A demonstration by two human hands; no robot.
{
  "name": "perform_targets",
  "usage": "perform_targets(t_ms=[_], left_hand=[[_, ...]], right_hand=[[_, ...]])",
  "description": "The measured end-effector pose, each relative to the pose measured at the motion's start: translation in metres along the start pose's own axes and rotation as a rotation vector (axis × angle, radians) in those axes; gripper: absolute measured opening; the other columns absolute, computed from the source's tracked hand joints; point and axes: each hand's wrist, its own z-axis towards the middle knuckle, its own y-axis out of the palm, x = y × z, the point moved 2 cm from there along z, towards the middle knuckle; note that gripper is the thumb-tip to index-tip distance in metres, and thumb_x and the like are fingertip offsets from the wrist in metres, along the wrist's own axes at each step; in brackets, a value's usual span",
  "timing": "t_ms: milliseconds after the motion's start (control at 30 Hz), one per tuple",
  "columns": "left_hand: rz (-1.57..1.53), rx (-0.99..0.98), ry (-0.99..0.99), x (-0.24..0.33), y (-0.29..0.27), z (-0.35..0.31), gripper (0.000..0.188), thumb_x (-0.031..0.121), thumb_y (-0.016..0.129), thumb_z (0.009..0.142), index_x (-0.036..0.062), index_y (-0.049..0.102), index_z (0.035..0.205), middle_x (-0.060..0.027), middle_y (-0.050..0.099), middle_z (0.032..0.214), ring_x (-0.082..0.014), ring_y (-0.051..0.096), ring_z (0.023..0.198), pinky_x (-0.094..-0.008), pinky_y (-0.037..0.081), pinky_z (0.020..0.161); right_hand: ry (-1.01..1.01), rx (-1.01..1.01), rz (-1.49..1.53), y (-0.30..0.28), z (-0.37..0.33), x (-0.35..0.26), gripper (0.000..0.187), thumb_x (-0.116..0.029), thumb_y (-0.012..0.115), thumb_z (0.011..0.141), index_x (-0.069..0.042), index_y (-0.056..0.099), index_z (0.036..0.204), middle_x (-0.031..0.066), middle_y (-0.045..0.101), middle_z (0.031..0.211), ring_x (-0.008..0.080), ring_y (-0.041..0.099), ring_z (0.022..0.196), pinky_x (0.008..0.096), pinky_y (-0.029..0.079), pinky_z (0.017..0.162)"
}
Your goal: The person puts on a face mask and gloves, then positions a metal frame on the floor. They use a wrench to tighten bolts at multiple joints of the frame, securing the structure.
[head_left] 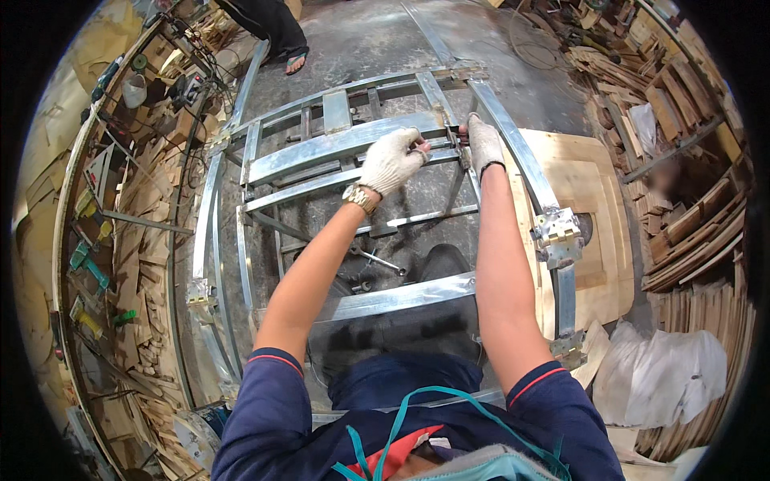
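A welded frame of shiny square metal tubing (301, 154) stands before me, and I lean over it. My left hand (395, 160), in a white knit glove with bare fingertips, is closed with curled fingers just above a crossbar; what it pinches, if anything, is too small to make out. Beside the frame's right-hand joint, my right hand (484, 143), also gloved, has its fingers closed at the upright post (468, 160). A small dark part shows at its fingertips, its kind unclear. A brass-coloured hinge (557, 232) sits on the right side rail.
A wrench (378, 260) lies on the floor inside the frame. A wooden panel (589, 192) rests at the right. Stacked wood strips (698, 232) and a plastic bag (662, 373) stand beyond. Wood scraps (144, 321) and power tools (90, 264) fill the left. Another person's foot (296, 63) is at the back.
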Motion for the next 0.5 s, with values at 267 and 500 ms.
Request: perform_targets(t_ms=[267,500], left_hand=[[0.116,0.477,-0.15,-0.017,0.005,0.039,0.021,0.031,0.062,0.097,0.0098,0.063,0.095,-0.0207,0.067,0.079,-0.0441,0.066,0.08,-0.0525,0.05,0.068],[0.493,-0.01,0.031,-0.035,0.001,0.061,0.053,0.054,0.075,0.083,0.0151,0.068,0.119,-0.0135,0.066,0.12,-0.0361,0.062,0.117,-0.0538,0.043,0.101]], right_hand=[[0.083,-0.041,-0.059,0.01,-0.007,-0.014,0.053,-0.048,0.064,0.094,0.003,0.08,0.092,0.0154,0.079,0.088,0.0309,0.072,0.087,0.0407,0.05,0.085],[0.006,-0.087,-0.303,0.006,-0.011,-0.016,0.042,-0.038,0.058,0.1,-0.001,0.079,0.091,0.0129,0.076,0.084,0.0227,0.07,0.08,0.0401,0.051,0.075]])
